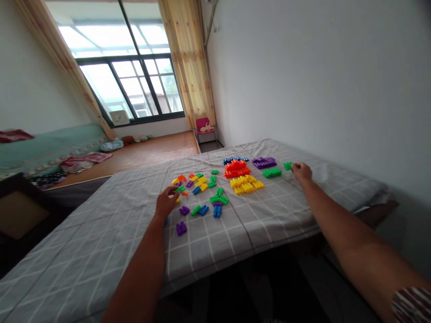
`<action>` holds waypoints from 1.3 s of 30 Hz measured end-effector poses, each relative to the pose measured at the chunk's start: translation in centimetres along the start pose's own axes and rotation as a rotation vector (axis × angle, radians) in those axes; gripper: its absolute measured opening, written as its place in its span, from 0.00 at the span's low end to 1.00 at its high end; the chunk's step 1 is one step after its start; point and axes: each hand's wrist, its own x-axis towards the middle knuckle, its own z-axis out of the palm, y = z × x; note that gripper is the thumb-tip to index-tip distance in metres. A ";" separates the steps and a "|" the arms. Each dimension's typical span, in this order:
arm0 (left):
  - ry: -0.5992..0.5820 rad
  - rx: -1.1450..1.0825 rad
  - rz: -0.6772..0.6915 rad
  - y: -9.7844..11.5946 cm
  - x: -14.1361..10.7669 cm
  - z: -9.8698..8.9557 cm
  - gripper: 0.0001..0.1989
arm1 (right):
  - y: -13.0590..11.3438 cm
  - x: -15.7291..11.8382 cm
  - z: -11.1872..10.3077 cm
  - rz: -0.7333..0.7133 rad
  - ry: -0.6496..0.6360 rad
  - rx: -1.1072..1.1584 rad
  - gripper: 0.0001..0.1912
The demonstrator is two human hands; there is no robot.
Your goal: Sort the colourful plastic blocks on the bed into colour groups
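Observation:
On the left, my left hand point(166, 202) closes its fingertips on a green toy block point(180, 189) at the edge of a loose scatter of mixed colours. My right hand point(302, 172) reaches far to the right and pinches another green toy block point(288, 166). Just left of it lies a row of green blocks point(272, 172). Stacks sorted by colour stand nearby: purple blocks point(264, 162), yellow blocks point(245, 184), orange-red blocks point(236, 169) and blue blocks point(232, 159). Among the scatter are purple blocks point(181, 228) and blue blocks point(217, 211).
A grey checked cloth point(215, 251) covers the table, which runs along a white wall point(313, 80) on the right. Beyond it are a low wooden platform point(161, 150), a pink chair point(203, 125) and a curtained window. A dark chair-like object point(16, 215) stands at left.

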 end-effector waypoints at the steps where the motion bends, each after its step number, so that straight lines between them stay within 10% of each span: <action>1: -0.009 0.032 0.016 -0.1 0.0 0.0 0.15 | 0.4 0.0 0.1 0.033 -0.025 -0.037 0.15; 10: -0.119 0.087 0.076 -0.7 -0.1 0.7 0.16 | -0.8 -1.3 1.1 -0.019 -0.101 -0.206 0.15; 19: -0.195 -0.254 0.039 -0.1 -0.7 1.7 0.16 | -0.5 -1.9 0.4 -0.224 0.132 -0.135 0.16; 24: -0.262 -0.406 0.007 0.4 -0.7 2.4 0.18 | -8.0 -5.7 -0.4 -0.605 0.102 0.085 0.18; 31: -0.423 -0.477 -0.082 1.9 -1.6 2.6 0.21 | -23.4 -19.1 2.2 -0.873 -0.600 0.505 0.17; 39: -0.395 -0.531 -0.071 3.2 -1.8 1.5 0.18 | -29.3 -25.0 5.6 -0.679 -0.802 0.734 0.13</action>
